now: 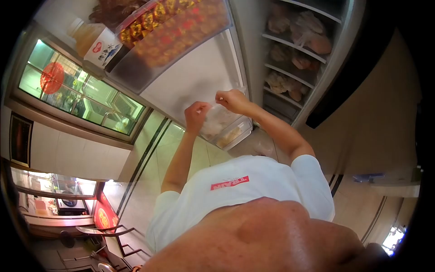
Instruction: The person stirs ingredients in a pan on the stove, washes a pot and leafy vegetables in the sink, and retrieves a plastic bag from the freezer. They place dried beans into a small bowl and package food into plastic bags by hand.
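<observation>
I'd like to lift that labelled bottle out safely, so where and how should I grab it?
Probably with your left hand, nearer it, around the bottle between cap and label, coming from its left: that upper part shows uncovered, while gold-wrapped packets sit close on its right.

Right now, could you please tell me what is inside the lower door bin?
Something yellowish, too blurred to name, shows through the lower door bin; whitish plastic hides whatever lies beneath it.
</observation>
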`<action>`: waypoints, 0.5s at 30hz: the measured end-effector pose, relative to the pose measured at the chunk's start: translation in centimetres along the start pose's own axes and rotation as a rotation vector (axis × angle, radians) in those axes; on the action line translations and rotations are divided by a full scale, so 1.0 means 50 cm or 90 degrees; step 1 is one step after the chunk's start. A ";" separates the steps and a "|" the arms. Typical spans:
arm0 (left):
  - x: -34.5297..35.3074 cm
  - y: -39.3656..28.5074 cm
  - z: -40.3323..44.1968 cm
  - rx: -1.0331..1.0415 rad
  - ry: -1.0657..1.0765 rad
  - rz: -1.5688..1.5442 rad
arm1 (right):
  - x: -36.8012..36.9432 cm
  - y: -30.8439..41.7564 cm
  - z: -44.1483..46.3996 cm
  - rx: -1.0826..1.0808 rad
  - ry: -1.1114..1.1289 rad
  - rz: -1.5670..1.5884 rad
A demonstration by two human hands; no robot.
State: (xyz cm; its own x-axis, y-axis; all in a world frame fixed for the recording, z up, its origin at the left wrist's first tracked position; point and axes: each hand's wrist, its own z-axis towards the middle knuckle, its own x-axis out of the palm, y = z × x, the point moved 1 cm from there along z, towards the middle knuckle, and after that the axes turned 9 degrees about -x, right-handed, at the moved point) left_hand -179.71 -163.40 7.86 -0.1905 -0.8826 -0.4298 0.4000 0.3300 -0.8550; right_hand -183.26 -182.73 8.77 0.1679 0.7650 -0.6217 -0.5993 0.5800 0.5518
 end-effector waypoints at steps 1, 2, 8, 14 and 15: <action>-0.001 0.003 -0.001 0.004 -0.007 -0.018 | -0.001 0.003 0.003 -0.007 -0.001 0.016; 0.001 0.006 -0.001 0.007 -0.014 -0.036 | 0.000 0.008 0.005 -0.002 -0.001 0.024; 0.009 0.015 -0.002 0.032 -0.016 -0.023 | 0.010 0.031 0.009 -0.040 -0.014 0.032; 0.012 0.003 0.002 0.018 0.026 0.028 | 0.002 0.020 0.009 -0.042 0.020 0.036; 0.014 0.005 0.003 0.004 0.033 0.017 | 0.002 0.016 0.010 -0.028 0.025 0.045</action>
State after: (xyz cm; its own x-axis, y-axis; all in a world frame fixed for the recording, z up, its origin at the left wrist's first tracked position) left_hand -179.62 -163.99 7.36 -0.2254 -0.8550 -0.4671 0.4113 0.3511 -0.8412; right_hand -183.34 -182.05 9.44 0.0930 0.7917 -0.6037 -0.6423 0.5110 0.5712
